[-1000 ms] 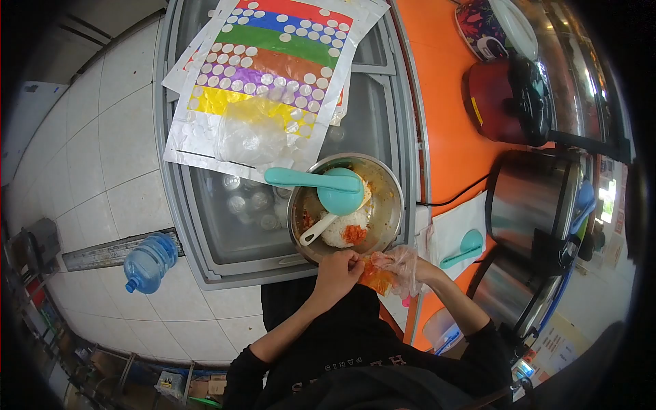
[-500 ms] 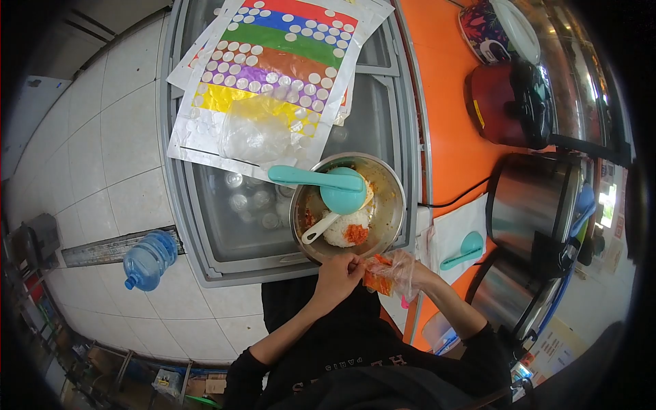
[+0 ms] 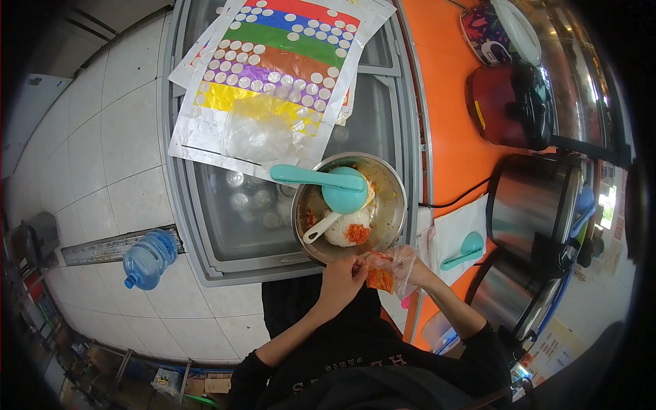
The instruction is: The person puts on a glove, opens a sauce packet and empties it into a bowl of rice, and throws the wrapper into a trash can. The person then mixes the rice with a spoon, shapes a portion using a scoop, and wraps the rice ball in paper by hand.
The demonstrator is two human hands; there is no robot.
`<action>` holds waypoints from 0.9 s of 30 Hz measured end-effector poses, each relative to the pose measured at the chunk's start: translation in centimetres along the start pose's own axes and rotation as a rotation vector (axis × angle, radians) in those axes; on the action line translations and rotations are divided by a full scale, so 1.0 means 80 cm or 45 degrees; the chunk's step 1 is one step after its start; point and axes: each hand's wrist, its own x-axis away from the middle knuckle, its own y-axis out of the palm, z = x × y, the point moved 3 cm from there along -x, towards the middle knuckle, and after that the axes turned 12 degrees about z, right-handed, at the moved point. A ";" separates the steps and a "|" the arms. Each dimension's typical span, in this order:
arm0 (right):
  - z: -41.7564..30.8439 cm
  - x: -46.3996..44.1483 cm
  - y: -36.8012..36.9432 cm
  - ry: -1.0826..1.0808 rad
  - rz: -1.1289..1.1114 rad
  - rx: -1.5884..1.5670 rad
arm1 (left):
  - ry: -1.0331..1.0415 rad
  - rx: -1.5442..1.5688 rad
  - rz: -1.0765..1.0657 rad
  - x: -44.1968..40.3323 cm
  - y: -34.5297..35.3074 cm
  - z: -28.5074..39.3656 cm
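In front of my body, my left hand (image 3: 344,278) is closed, its thumb and fingers pinched at the edge of a small orange packet (image 3: 380,279). My right hand (image 3: 408,270) wears a clear plastic glove and grips the packet from the other side. Just beyond both hands is a steel bowl (image 3: 395,234). White rice (image 3: 337,234) with an orange-red paste (image 3: 357,234) on top lies inside it. A turquoise scoop (image 3: 344,190) rests over the bowl with its handle across the rim. A white-handled utensil (image 3: 321,227) leans among the rice.
The bowl stands on a grey glass-topped chest (image 3: 232,239) with a striped colour sheet (image 3: 273,61) and a clear plastic bag (image 3: 256,133) on it. To the right, an orange counter (image 3: 444,164) holds pots (image 3: 509,106) and another turquoise scoop (image 3: 465,253). A blue water bottle (image 3: 150,260) lies on the floor.
My gloved right hand has shifted slightly at the packet, and the packet's angle has changed a little. My left hand keeps its pinch; bowl and scoop stay put.
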 end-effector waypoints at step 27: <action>0.009 0.039 -0.027 -0.003 0.133 -0.748 | 0.137 0.082 0.221 -0.002 -0.003 -0.009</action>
